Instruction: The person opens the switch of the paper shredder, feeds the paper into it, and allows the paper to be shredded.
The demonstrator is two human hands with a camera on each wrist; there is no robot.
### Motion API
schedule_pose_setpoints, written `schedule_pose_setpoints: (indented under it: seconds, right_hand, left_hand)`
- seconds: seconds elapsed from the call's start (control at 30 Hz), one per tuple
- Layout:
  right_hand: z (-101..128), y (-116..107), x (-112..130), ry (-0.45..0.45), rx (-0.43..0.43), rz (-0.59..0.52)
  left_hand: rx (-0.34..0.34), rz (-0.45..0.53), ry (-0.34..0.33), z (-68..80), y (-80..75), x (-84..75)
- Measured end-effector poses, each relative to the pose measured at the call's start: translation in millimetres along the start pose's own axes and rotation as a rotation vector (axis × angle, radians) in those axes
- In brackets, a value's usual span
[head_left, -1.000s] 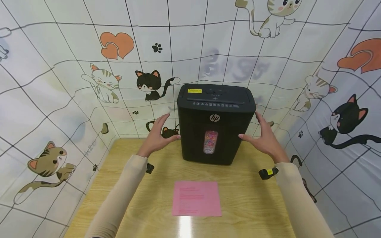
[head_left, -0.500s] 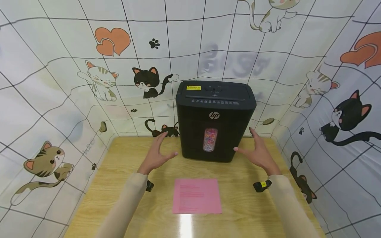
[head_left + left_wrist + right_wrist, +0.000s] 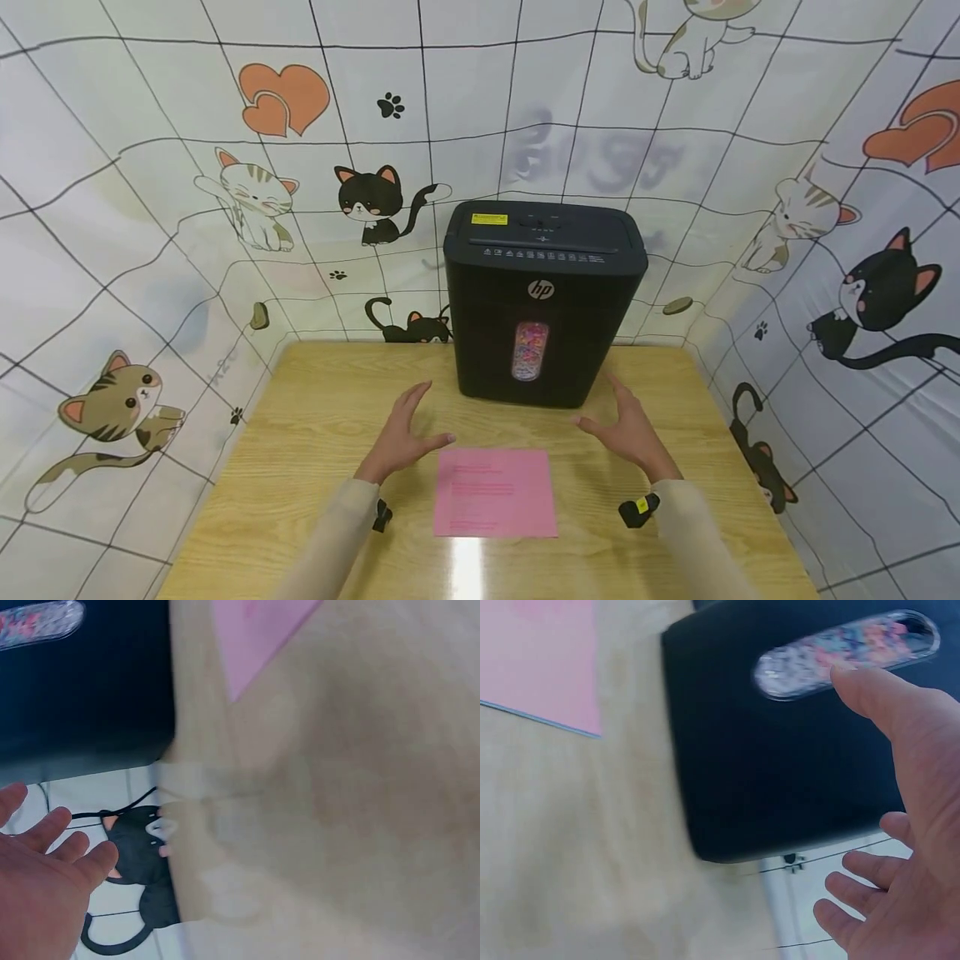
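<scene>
A black paper shredder [image 3: 487,333] with an HP logo stands upright at the back of the table, its small front window [image 3: 847,656] showing coloured shreds. In front of it lies a pink sheet of paper [image 3: 495,493] with printed lines. My left hand [image 3: 397,437] is held over the table at the paper's upper left, fingers spread and holding nothing. On the other side, my right hand [image 3: 626,429] hovers near the shredder's lower right corner, thumb apart from the fingers. In the right wrist view the right thumb overlaps the shredder's front.
The wooden table [image 3: 322,392] is bounded at the back and sides by a white sheet [image 3: 480,92] printed with cats, hearts and grid lines. Light glares off the table below the paper. A small dark device [image 3: 637,510] sits at the right wrist, another [image 3: 382,515] at the left.
Both hands have come away from the shredder's sides, moving down and back toward the paper. The right hand has also moved inward. Shredder and paper stay in place; the head view shifted slightly.
</scene>
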State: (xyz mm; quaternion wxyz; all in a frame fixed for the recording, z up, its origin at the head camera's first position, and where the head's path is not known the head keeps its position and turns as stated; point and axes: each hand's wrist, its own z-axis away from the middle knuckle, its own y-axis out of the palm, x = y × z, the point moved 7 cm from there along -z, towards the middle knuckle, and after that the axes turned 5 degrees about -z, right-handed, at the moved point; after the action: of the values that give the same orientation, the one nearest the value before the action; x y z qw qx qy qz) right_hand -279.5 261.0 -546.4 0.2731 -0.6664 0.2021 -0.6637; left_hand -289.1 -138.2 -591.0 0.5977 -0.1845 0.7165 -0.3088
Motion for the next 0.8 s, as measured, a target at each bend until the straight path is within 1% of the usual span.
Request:
schedule_pose_setpoints:
  seconds: [0.13,0.2,0.3,0.4,0.47,0.63,0.8]
  right_hand:
    - [6,20,-8,-0.036,0.011,0.001]
    - [9,30,-9,-0.049,0.022,-0.002]
    - [13,47,-10,-0.06,0.054,0.008]
    - [18,65,-9,-0.066,0.098,0.014]
    - [23,77,-9,-0.082,0.135,0.026]
    - [32,102,-4,-0.142,0.208,0.014]
    - [40,119,4,-0.193,0.228,0.024]
  left_hand:
    - [0.04,-0.007,-0.006,9.6,14.2,3.9]
    - [0.064,-0.013,0.004,14.3,21.7,4.1]
    - [0.106,-0.052,0.039,21.7,34.0,3.4]
    - [0.147,-0.112,0.084,29.5,46.6,1.6]
    - [0.172,-0.135,0.102,34.4,53.4,-0.4]
    - [0.228,-0.149,0.121,44.0,64.2,-8.0]
    - [0.274,-0.175,0.151,50.8,73.5,-13.8]
